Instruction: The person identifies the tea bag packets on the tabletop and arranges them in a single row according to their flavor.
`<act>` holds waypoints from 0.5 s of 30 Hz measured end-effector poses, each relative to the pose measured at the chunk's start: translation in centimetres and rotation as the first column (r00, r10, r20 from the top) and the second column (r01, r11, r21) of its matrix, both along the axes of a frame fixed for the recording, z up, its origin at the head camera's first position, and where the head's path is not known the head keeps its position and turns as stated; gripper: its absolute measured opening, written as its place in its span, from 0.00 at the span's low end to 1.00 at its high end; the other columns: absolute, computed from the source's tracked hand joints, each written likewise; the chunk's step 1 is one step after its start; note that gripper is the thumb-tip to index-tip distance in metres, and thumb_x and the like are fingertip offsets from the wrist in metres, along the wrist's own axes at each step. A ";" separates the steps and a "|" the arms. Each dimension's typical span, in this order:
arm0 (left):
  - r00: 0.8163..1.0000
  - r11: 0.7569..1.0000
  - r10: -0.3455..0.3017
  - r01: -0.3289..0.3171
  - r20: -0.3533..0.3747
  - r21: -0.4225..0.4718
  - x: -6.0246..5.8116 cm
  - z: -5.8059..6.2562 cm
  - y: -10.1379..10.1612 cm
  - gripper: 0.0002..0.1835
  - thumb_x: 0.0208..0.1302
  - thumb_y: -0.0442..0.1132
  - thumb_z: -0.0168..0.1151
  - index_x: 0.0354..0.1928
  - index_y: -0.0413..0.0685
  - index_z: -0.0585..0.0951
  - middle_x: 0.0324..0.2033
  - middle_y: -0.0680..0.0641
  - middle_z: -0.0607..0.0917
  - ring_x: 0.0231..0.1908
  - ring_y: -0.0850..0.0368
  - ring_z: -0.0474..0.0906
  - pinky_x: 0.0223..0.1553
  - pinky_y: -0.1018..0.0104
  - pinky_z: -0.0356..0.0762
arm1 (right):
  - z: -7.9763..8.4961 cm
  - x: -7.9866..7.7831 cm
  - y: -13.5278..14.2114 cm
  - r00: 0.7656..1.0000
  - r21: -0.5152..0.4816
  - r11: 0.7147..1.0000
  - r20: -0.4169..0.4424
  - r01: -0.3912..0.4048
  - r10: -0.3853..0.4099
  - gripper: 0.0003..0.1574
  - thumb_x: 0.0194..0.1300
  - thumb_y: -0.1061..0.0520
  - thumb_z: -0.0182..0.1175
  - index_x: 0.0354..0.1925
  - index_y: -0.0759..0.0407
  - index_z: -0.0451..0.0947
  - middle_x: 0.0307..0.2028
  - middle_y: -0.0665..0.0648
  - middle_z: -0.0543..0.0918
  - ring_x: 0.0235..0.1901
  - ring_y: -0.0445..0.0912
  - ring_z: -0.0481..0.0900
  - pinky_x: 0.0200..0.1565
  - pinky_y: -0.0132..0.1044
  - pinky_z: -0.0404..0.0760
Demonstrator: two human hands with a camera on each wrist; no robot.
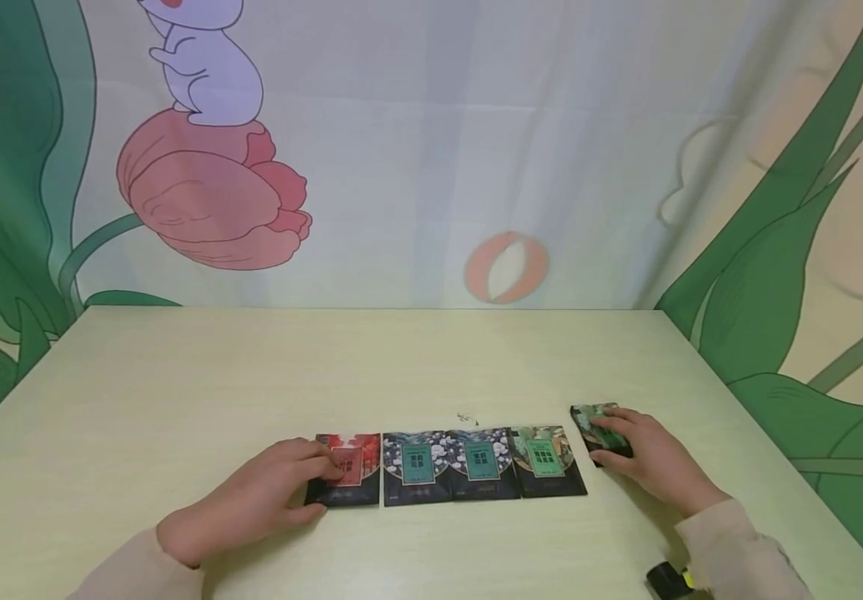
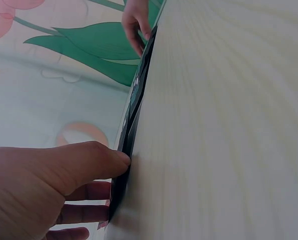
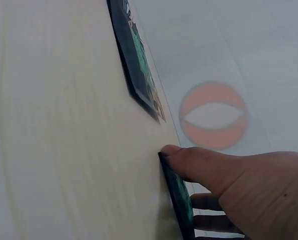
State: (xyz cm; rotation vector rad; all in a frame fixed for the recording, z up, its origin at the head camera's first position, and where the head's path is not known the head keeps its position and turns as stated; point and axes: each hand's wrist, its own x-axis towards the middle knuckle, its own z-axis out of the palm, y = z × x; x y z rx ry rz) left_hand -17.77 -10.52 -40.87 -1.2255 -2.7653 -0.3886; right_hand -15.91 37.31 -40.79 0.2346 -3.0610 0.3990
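Four flat tea sachets lie in a row on the table. My left hand (image 1: 262,496) rests on the red sachet (image 1: 359,471) at the row's left end, fingers over its printed face, thumb (image 2: 101,162) along its near edge. To its right are two dark blue flowered sachets (image 1: 418,492) (image 1: 484,487), one overlapping the other, then a green-labelled sachet (image 1: 551,483). My right hand (image 1: 652,458) holds another green sachet (image 1: 592,415) across its sides, fingers on top and thumb at the near corner. This one sits turned at an angle, apart from the row.
A black object (image 1: 667,581) with a bit of yellow is by the right sleeve. Small dark marks (image 1: 467,418) show on the table (image 1: 326,358) behind the row. A printed curtain (image 1: 401,167) hangs along the table's back edge.
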 end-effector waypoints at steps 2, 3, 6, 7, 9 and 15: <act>1.000 1.000 0.004 -0.004 0.001 0.000 0.0 0.0 0.0 0.15 0.48 0.43 0.74 0.41 0.54 0.84 0.41 0.56 0.82 0.43 0.58 0.77 0.51 0.57 0.79 | 0.2 0.1 -0.1 1.000 0.004 1.000 0.003 0.000 0.000 0.34 0.59 0.47 0.65 0.60 0.61 0.74 0.62 0.72 0.70 0.61 0.70 0.66 0.57 0.64 0.70; 1.000 1.000 0.006 -0.006 0.003 0.000 0.0 0.0 0.0 0.16 0.48 0.43 0.74 0.41 0.54 0.84 0.41 0.56 0.82 0.43 0.58 0.77 0.51 0.57 0.79 | 0.2 0.1 -0.1 1.000 0.006 1.000 0.002 -0.002 0.002 0.34 0.59 0.47 0.66 0.60 0.61 0.75 0.62 0.71 0.70 0.61 0.70 0.67 0.57 0.64 0.70; 1.000 1.000 0.011 -0.011 0.012 -0.002 0.1 0.1 0.0 0.16 0.48 0.43 0.74 0.41 0.55 0.84 0.41 0.56 0.82 0.44 0.58 0.77 0.52 0.56 0.79 | 0.4 0.3 -0.3 1.000 0.014 1.000 -0.005 -0.014 0.014 0.33 0.57 0.46 0.67 0.57 0.61 0.76 0.61 0.70 0.72 0.60 0.69 0.68 0.56 0.63 0.72; 1.000 1.000 0.012 -0.012 0.015 -0.003 0.1 0.1 0.0 0.16 0.48 0.43 0.74 0.41 0.55 0.84 0.41 0.56 0.82 0.44 0.58 0.77 0.52 0.56 0.79 | 0.5 0.3 -0.3 1.000 0.016 1.000 -0.008 -0.018 0.018 0.33 0.57 0.46 0.67 0.57 0.61 0.77 0.60 0.70 0.73 0.59 0.68 0.69 0.56 0.63 0.72; 1.000 1.000 0.011 -0.011 0.016 -0.005 0.1 0.1 0.0 0.16 0.48 0.44 0.75 0.42 0.55 0.84 0.42 0.56 0.83 0.44 0.58 0.77 0.51 0.56 0.79 | 0.5 0.4 -0.4 1.000 0.023 0.999 -0.011 -0.027 0.027 0.32 0.56 0.46 0.68 0.55 0.60 0.78 0.59 0.69 0.74 0.58 0.67 0.70 0.55 0.62 0.73; 1.000 1.000 0.011 -0.011 0.017 -0.006 0.0 0.1 0.0 0.16 0.48 0.44 0.75 0.41 0.55 0.84 0.41 0.56 0.82 0.43 0.58 0.77 0.51 0.56 0.79 | 0.7 0.4 -0.6 0.999 0.041 0.998 -0.011 -0.038 0.039 0.29 0.54 0.46 0.69 0.51 0.59 0.80 0.53 0.67 0.77 0.53 0.64 0.74 0.53 0.60 0.75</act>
